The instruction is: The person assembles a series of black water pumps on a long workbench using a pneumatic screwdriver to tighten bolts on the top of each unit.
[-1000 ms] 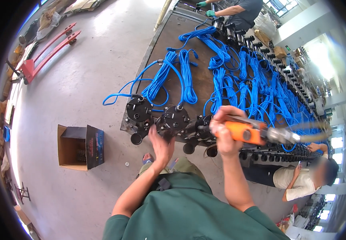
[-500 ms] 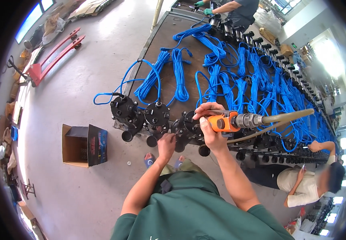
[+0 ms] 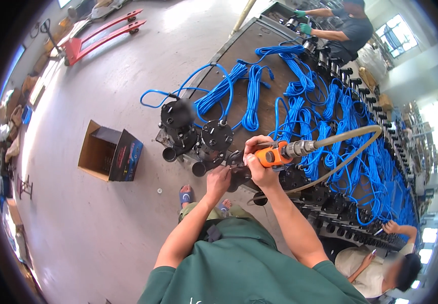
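In my right hand is an orange air-powered driver, its metal coupling joined to a beige hose that loops to the right. The driver's working end is hidden behind the fingers. It lies over a black pump at the table's near edge, mostly covered by my hands. My left hand is closed, fingertips bent together against this pump's side; what they pinch is hidden. Just left stand another black pump with a round top and outlet, and a third black pump. Blue cables come out of their tops.
Coiled blue cables cover much of the brown table. An open cardboard box stands on the floor at left, a red pallet jack beyond. One co-worker works at the far end, another person at lower right.
The view has swung, so table, pumps and box sit differently in it. Both hands stay at the same pump, the right still gripping the driver; its hose now bows out in a wider loop.
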The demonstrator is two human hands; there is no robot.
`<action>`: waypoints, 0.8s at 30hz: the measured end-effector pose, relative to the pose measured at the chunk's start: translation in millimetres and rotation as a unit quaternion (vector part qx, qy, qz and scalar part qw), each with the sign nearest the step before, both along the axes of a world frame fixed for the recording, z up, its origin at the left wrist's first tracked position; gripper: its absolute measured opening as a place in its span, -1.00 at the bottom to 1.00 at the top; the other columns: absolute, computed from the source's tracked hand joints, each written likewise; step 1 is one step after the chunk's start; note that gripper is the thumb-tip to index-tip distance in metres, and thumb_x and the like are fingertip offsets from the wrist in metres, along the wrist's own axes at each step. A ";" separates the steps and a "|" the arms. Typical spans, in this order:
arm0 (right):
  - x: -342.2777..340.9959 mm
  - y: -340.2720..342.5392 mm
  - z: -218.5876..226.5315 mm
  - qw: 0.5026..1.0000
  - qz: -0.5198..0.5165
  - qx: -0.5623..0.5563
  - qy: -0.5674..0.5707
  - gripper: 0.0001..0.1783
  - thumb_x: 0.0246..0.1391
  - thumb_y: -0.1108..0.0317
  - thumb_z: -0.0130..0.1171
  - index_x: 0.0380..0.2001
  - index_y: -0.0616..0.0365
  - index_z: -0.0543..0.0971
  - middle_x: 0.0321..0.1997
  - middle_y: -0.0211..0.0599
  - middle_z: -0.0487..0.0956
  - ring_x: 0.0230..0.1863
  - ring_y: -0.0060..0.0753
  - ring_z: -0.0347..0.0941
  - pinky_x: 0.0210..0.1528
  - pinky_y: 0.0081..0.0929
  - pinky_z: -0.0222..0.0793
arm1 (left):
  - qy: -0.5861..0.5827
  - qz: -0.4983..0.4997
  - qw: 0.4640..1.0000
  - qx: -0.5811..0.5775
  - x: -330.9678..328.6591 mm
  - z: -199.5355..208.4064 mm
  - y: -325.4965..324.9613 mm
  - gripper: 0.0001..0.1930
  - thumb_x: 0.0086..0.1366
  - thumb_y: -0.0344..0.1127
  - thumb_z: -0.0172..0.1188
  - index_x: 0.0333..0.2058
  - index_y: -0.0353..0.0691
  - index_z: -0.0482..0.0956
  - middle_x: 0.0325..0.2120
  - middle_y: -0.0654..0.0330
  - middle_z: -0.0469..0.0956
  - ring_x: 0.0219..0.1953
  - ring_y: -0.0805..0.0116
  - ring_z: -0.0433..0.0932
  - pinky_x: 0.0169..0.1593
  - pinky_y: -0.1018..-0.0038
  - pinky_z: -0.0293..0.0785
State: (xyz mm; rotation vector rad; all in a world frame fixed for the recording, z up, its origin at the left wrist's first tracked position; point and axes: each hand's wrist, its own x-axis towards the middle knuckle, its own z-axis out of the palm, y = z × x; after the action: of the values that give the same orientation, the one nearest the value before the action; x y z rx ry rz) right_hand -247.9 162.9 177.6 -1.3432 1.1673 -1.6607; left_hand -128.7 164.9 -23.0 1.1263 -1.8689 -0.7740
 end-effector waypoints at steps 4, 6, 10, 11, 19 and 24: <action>0.8 -4.1 0.7 1.000 0.009 0.011 0.004 -0.74 0.06 0.55 0.07 -0.13 0.25 0.42 -0.33 -0.30 0.47 -0.46 -0.55 0.43 -0.38 -0.59 0.42 | 0.008 0.002 0.999 -0.047 0.0 -2.3 -1.5 -0.91 0.21 -0.40 0.24 -0.30 -0.20 0.63 -0.51 0.11 0.51 -0.47 0.04 0.55 -0.41 0.21 0.48; 0.2 -6.4 3.8 1.000 0.010 0.008 -0.003 -0.72 0.05 0.55 0.07 -0.12 0.26 0.42 -0.34 -0.30 0.48 -0.46 -0.54 0.44 -0.39 -0.59 0.42 | 0.003 -0.001 0.998 -0.057 -0.2 -2.6 -2.4 -0.90 0.20 -0.39 0.25 -0.29 -0.20 0.64 -0.51 0.11 0.50 -0.47 0.05 0.55 -0.41 0.21 0.49; 2.1 -6.9 40.1 0.999 0.009 0.028 -0.032 -0.66 -0.02 0.53 0.08 -0.10 0.28 0.44 -0.35 -0.27 0.51 -0.49 -0.53 0.45 -0.45 -0.57 0.41 | 0.012 0.003 0.998 -0.064 1.5 -6.0 -2.3 -0.89 0.18 -0.39 0.25 -0.30 -0.21 0.64 -0.53 0.11 0.49 -0.47 0.06 0.55 -0.42 0.22 0.49; 0.3 -9.8 61.3 0.999 -0.002 -0.017 -0.032 -0.65 -0.04 0.51 0.08 -0.10 0.26 0.45 -0.35 -0.27 0.51 -0.51 -0.54 0.43 -0.48 -0.55 0.40 | 0.019 0.008 0.997 -0.068 -0.7 -7.0 -6.7 -0.89 0.18 -0.39 0.25 -0.31 -0.22 0.64 -0.53 0.12 0.49 -0.47 0.07 0.55 -0.42 0.22 0.49; -6.8 -18.5 79.5 0.999 -0.037 -0.031 -0.023 -0.64 -0.08 0.47 0.09 -0.13 0.26 0.43 -0.36 -0.24 0.47 -0.56 -0.54 0.38 -0.43 -0.51 0.41 | 0.025 0.021 0.998 -0.058 -1.3 -5.7 -3.1 -0.87 0.13 -0.40 0.26 -0.32 -0.24 0.64 -0.52 0.14 0.50 -0.45 0.11 0.56 -0.40 0.25 0.51; -16.0 -28.8 106.0 0.993 -0.024 -0.105 -0.050 -0.61 -0.05 0.45 0.06 -0.08 0.29 0.43 -0.33 -0.24 0.46 -0.55 -0.55 0.38 -0.43 -0.52 0.38 | 0.030 0.024 0.999 -0.038 1.8 -4.9 1.6 -0.83 0.10 -0.41 0.27 -0.28 -0.25 0.65 -0.50 0.15 0.53 -0.42 0.13 0.58 -0.38 0.27 0.53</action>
State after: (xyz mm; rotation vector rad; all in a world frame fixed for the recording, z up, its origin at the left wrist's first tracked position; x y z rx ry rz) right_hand -263.9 134.0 283.6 -1.3512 0.9952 -1.9057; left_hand -126.9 166.4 -27.9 1.0845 -1.8000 -0.6978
